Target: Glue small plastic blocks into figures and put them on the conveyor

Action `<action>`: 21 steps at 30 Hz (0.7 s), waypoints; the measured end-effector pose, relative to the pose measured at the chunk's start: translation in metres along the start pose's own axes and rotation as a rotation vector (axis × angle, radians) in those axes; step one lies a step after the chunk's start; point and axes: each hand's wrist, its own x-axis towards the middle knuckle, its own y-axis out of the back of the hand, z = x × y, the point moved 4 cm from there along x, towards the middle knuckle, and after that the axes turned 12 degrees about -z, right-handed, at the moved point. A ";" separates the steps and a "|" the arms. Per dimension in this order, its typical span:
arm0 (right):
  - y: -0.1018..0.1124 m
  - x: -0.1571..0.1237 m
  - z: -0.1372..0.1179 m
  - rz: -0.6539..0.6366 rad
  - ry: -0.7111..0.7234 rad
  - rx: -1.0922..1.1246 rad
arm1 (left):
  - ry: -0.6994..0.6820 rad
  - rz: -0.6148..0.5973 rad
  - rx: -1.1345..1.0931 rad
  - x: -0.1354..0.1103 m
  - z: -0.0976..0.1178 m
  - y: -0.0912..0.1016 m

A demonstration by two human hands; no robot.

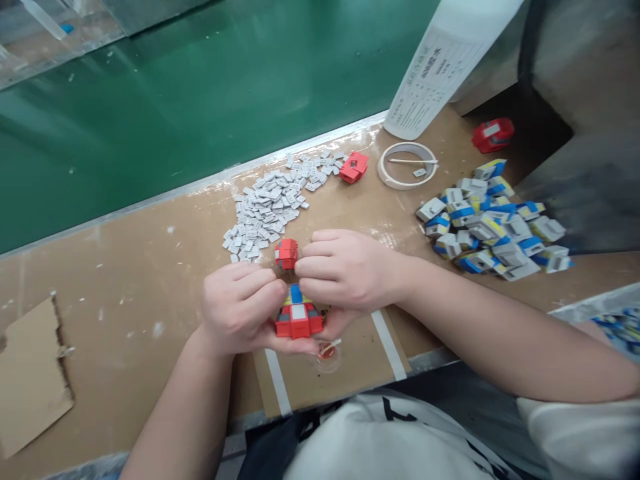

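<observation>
Low over the table's front, my left hand (243,303) and my right hand (350,273) are both closed on one red plastic toy part (299,327). It has grey sides, a white panel and a blue and yellow piece at its top end. My fingers hide its sides. Just beyond it a smaller red toy part (287,254) sits on the table. Behind lies a heap of small grey plastic pieces (270,207). Beneath my hands, a small clear dish (328,360) holds reddish liquid, with a thin stick across it.
Another red part (353,167) lies near a tape roll (384,177). Several white, blue and yellow parts (493,223) are piled at right, with a red part (493,135) behind. A tall white labelled container (430,80) stands behind the tape. Torn cardboard (35,380) lies left; a green belt (210,100) runs behind.
</observation>
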 end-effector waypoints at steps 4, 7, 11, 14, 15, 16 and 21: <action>-0.002 0.002 0.001 -0.154 -0.006 -0.031 | 0.002 -0.029 0.009 0.001 0.000 0.002; -0.005 0.004 0.003 -0.309 -0.036 -0.019 | 0.000 -0.023 0.008 0.001 -0.001 0.003; -0.005 0.004 0.002 -0.314 -0.034 -0.016 | -0.009 -0.023 0.010 0.000 0.000 0.003; -0.005 0.003 0.002 -0.220 -0.019 -0.027 | -0.007 -0.025 0.012 -0.001 0.000 0.002; -0.005 0.002 0.002 -0.209 -0.017 -0.029 | -0.010 -0.019 0.017 -0.001 0.000 0.001; -0.006 0.001 0.002 -0.206 -0.018 -0.031 | -0.014 -0.013 0.024 0.000 0.000 0.001; -0.008 0.000 0.002 -0.139 -0.002 -0.028 | -0.016 -0.018 0.048 0.000 0.000 0.000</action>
